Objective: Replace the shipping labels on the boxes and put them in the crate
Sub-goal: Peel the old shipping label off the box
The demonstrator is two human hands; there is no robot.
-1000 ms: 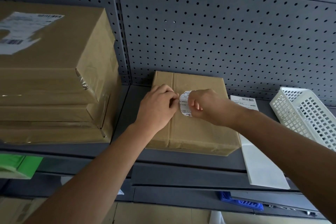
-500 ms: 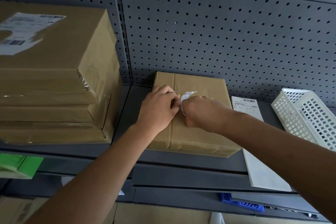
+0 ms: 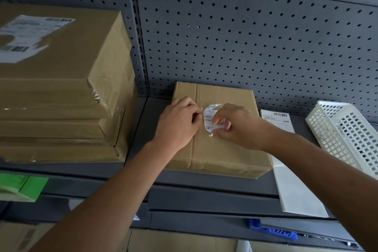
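Head view: old label part-lifted from flat box, mid-shelf

1. Stack of boxes (image 3: 61, 92), left end of the shelf (image 3: 139, 125). Brown card, taped. The top box carries a torn white label (image 3: 24, 37). Not yet handled, by the look of it.
2. Green packet (image 3: 20, 186), below the shelf's front edge at far left. Contents unclear.
3. Left hand (image 3: 178, 122), on the left part of the flat box (image 3: 225, 149). Grip closed, fingertips meeting the left edge of the old label (image 3: 210, 116) and apparently pinching it.
4. Flat box, mid-shelf, back edge against the pegboard (image 3: 245, 37). The old label sits on its top face, curled up off the card.
5. Right hand (image 3: 235, 127), grip clamped on the label's lifted right side, thumb below and fingers above.
6. Handling advice: peel low and slowly, pulling back along the surface. Steady the box with the other hand. A fast pull would likely tear the paper or strip the card facing.
7. Label sheet (image 3: 296, 186), just right of the box, overhanging the shelf's front edge. A printed barcode shows at its far end.
8. White crate (image 3: 347, 135), right end of the shelf, tilted, perforated walls. No boxes visible inside.
9. Setting: grey metal shelving and a dark perforated back panel. A blue item (image 3: 272, 231) shows on a lower level.
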